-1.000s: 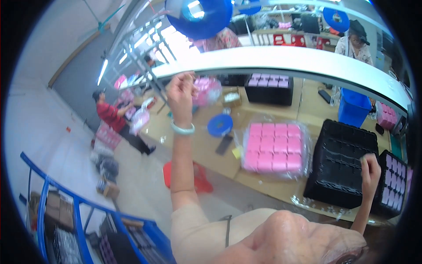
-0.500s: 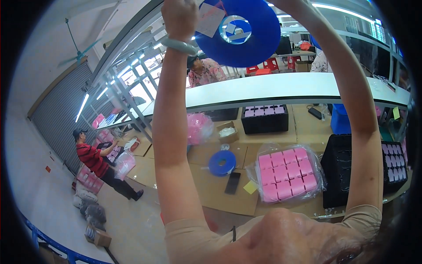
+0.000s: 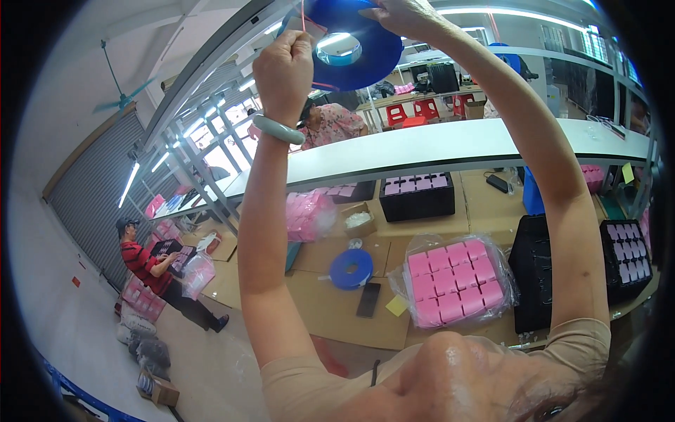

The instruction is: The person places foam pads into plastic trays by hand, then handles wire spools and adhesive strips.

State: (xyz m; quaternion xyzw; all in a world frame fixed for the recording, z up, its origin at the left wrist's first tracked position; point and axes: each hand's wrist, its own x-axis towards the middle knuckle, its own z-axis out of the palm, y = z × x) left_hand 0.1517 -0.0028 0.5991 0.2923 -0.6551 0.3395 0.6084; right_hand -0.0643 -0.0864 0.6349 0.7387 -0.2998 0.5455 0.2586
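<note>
Both your arms are raised overhead. Your left hand [image 3: 283, 67], with a smooth pale bangle at the wrist, is clenched at the edge of a glossy blue reel [image 3: 355, 46], a round disc with a pale hub. Your right hand [image 3: 397, 10] grips the reel's upper rim, though its fingers are partly cut off by the frame, so the hold is hard to judge. Below, on the brown cardboard-topped table [image 3: 330, 309], lie a second blue reel [image 3: 351, 269], a clear bag of pink square blocks [image 3: 453, 281] and a black ribbed tray [image 3: 541, 281].
</note>
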